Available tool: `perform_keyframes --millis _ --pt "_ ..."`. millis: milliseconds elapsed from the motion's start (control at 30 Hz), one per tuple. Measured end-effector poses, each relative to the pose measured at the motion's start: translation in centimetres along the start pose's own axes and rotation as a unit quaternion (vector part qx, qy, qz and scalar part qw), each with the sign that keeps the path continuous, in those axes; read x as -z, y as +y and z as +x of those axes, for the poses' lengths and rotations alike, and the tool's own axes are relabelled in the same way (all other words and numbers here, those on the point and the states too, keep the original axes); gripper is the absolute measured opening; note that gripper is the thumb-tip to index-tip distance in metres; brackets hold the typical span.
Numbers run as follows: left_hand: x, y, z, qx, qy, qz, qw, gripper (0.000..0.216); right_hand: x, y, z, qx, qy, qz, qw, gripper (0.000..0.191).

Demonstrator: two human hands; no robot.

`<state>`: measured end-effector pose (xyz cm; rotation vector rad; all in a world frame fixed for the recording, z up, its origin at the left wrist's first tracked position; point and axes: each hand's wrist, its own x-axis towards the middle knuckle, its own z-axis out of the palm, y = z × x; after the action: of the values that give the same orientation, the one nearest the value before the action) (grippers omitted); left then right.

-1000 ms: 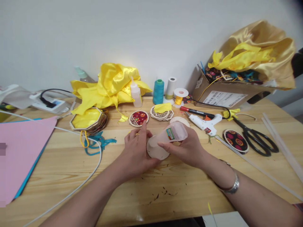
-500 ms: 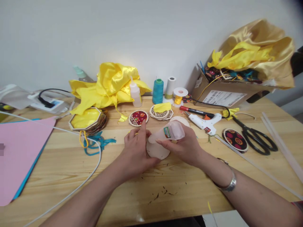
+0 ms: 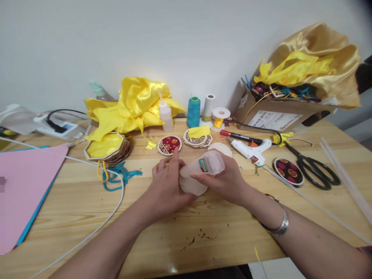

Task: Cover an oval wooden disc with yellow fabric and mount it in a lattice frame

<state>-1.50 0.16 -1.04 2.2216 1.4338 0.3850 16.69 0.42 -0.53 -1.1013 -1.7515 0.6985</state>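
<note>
Holding glue bottle [image 3: 207, 164] over wooden disc [image 3: 192, 186], bare table [image 3: 209, 248] toward near edge

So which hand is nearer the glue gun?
Right. The right hand, holding a bottle, sits just left of the glue gun; the left hand, on a disc, is farther left.

The right hand [image 3: 229, 180] grips a clear glue bottle [image 3: 205, 164], tipped nozzle-down onto a pale wooden disc [image 3: 192, 186] on the table [image 3: 203, 232]. The left hand [image 3: 167, 186] steadies the disc's left edge. A glue gun [image 3: 251, 149] and scissors [image 3: 314, 168] lie to the right.
</note>
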Motion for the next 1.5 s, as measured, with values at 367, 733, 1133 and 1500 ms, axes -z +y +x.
perform_keyframes --millis 367,733,1133,1500 --pt "0.0 0.0 0.0 0.0 0.001 -0.003 1.0 0.114 0.0 -0.2 -0.1 0.004 -0.009 0.004 1.0 0.022" --pt "-0.2 -0.2 -0.1 -0.007 0.011 0.002 1.0 0.116 0.2 -0.4 -0.1 -0.003 -0.018 0.012 1.0 0.021" --pt "0.1 0.3 -0.1 0.008 -0.005 -0.007 1.0 0.113 0.1 -0.1 0.1 -0.002 -0.007 0.015 1.0 0.022" --pt "0.0 0.0 -0.1 0.006 0.002 -0.014 1.0 0.114 1.5 -0.4 0.1 0.008 -0.075 0.056 0.996 0.021"
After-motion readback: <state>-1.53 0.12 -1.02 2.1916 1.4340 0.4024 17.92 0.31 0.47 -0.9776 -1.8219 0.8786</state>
